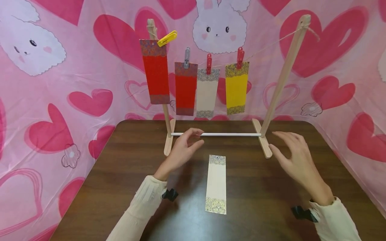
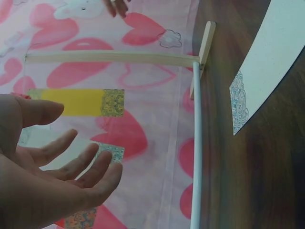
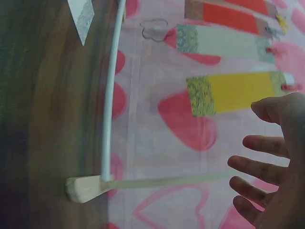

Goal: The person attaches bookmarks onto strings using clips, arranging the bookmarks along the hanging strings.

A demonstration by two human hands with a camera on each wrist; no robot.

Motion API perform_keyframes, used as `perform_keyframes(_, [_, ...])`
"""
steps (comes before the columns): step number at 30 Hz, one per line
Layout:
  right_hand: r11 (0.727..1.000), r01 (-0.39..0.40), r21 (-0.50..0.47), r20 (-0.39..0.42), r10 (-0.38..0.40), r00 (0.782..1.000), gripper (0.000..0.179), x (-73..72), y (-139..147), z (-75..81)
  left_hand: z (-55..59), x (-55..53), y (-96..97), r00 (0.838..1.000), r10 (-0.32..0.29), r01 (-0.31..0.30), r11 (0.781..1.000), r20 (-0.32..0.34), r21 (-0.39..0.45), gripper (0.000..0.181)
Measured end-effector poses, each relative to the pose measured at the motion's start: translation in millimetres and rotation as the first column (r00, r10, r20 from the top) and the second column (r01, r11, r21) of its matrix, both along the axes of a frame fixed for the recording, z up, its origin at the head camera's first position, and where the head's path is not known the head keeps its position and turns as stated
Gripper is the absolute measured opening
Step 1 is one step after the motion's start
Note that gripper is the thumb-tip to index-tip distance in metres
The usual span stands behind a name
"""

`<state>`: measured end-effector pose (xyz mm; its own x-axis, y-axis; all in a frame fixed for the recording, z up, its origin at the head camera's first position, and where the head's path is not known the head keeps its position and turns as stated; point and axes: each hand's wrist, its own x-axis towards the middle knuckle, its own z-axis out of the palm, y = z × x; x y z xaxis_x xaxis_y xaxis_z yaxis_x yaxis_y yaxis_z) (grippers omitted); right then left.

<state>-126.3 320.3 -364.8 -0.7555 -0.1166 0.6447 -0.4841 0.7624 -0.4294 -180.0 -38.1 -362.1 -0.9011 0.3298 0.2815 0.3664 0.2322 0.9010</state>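
My left hand [image 1: 184,149] hovers over the table near the left foot of a wooden stand, fingers loosely bent and nothing between them. On the right, my right hand [image 1: 297,159] is held up beside the stand's right foot, its fingers spread and holding nothing. Between and below the hands a cream paper strip [image 1: 216,180] with patterned ends lies flat on the table. Clips hold a red strip [image 1: 156,78], a second red strip [image 1: 185,90], a cream strip [image 1: 207,93] and a yellow strip [image 1: 236,88] on the stand's string.
The stand has a left post [image 1: 167,120], a right post [image 1: 283,80] and a white crossbar [image 1: 232,134] low between them. A yellow clip [image 1: 167,38], a grey clip [image 1: 187,57] and two red clips grip the strips. A pink heart-print cloth [image 1: 90,67] hangs behind the brown table [image 1: 120,187].
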Motion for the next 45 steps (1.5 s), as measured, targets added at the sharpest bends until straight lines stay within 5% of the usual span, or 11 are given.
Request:
perform_keyframes(11, [0.968, 0.219, -0.125, 0.081, -0.21, 0.974, 0.039, 25.6, 39, -42.4, -19.6, -6.5, 9.1, 0.998, -0.047, 0.052, 0.985, 0.034, -0.165, 0.037])
perform_keyframes(14, [0.934, 0.311, -0.175, 0.164, -0.284, 0.945, 0.037, 32.7, 49, -49.3, -23.5, -8.4, 14.2, 0.997, -0.065, 0.074, 0.976, 0.049, -0.207, 0.036])
perform_keyframes(20, [0.838, 0.505, -0.208, 0.358, -0.416, 0.836, 0.038, 42.8, 65, -63.1, -29.7, -12.7, 26.2, 0.988, -0.139, 0.151, 0.959, 0.067, -0.24, 0.038])
perform_keyframes(26, [0.783, 0.569, -0.254, 0.374, -0.463, 0.804, 0.036, 47.0, 79, -71.9, -33.4, -16.3, 36.5, 0.981, -0.182, 0.195, 0.952, 0.073, -0.237, 0.039])
perform_keyframes(37, [0.762, 0.63, -0.146, 0.479, -0.503, 0.719, 0.038, 52.9, 103, -94.5, -49.4, -18.6, 40.7, 0.987, -0.133, 0.152, 0.949, 0.086, -0.277, 0.038])
perform_keyframes(45, [0.804, 0.595, -0.023, 0.541, -0.49, 0.683, 0.049, 49.2, 111, -104.8, -67.0, -22.8, 50.5, 0.983, -0.139, 0.174, 0.919, 0.121, -0.354, 0.041])
